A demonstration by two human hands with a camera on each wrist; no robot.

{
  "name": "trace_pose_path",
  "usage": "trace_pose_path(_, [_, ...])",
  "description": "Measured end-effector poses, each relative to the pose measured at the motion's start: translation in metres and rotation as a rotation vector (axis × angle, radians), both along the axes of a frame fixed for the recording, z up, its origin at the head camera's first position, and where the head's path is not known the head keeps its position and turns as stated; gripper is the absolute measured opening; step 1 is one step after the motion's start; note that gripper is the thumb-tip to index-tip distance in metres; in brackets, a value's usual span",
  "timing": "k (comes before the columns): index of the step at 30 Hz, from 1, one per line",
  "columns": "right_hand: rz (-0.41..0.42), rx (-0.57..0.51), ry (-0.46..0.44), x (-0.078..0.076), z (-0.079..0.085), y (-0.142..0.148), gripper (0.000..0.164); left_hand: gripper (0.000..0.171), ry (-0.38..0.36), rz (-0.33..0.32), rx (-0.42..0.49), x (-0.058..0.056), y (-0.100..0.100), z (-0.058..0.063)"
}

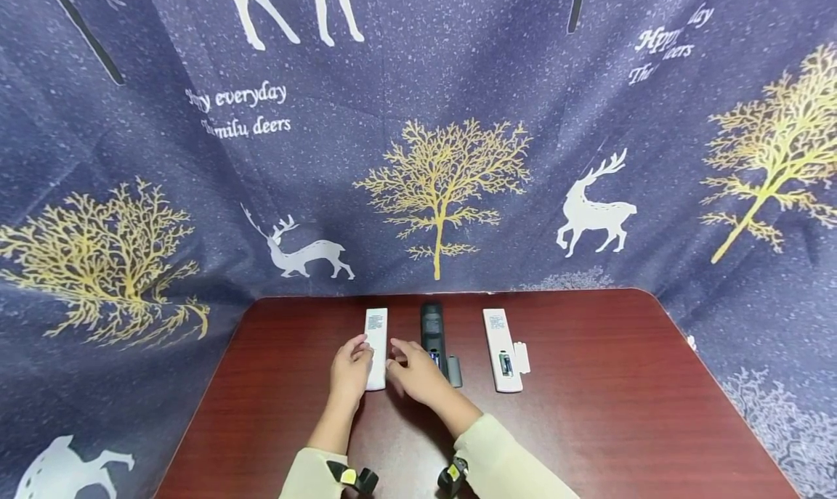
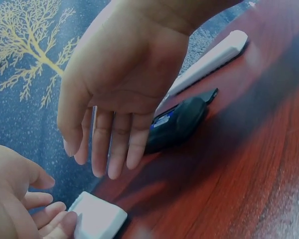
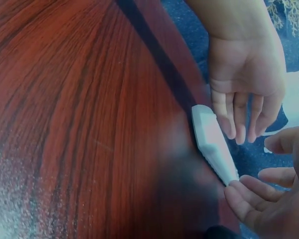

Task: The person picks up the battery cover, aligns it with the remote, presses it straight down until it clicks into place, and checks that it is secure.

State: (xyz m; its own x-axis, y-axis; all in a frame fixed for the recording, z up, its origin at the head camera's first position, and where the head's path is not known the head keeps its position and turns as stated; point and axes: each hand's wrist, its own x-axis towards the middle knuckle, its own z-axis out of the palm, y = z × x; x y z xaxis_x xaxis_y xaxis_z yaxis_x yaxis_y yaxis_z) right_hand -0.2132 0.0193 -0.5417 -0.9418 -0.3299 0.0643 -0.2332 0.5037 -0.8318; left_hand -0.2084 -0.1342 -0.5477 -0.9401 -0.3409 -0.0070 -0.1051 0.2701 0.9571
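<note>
A white remote control (image 1: 377, 364) lies face down on the table between the two hands, its back cover in place. Along its left edge is my left hand (image 1: 349, 372), fingers loosely bent and fingertips right at the remote's side. My right hand (image 1: 418, 372) hovers just to its right, relaxed fingers spread and nothing in them. In the right wrist view, the right fingertips overlap one end of the white remote (image 3: 212, 139). Partly behind the right hand lies a black remote control (image 1: 432, 325), its battery compartment uncovered with blue batteries inside.
A grey battery cover (image 1: 455, 372) lies beside the black remote. Farther right is a second white remote (image 1: 495, 332) with a battery (image 1: 506, 365) in its uncovered compartment and a white cover (image 1: 521, 357) against its side. A patterned cloth (image 1: 458, 85) hangs behind the reddish-brown table (image 1: 608, 397).
</note>
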Motion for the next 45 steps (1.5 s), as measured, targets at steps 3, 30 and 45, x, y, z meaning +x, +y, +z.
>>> trace_pose_path(3, [-0.004,-0.009,0.009,0.001,0.002,0.002,0.051,0.04,0.001,-0.014,0.017,0.0,0.002,0.001])
trace_pose_path(30, [-0.117,0.002,0.07,0.003,0.017,0.037,0.052,0.044,-0.023,-0.161,0.08,0.006,0.023,0.014])
trace_pose_path(45, [-0.205,0.008,0.093,-0.003,0.008,0.06,0.049,0.047,-0.019,-0.285,0.108,0.007,0.032,0.008])
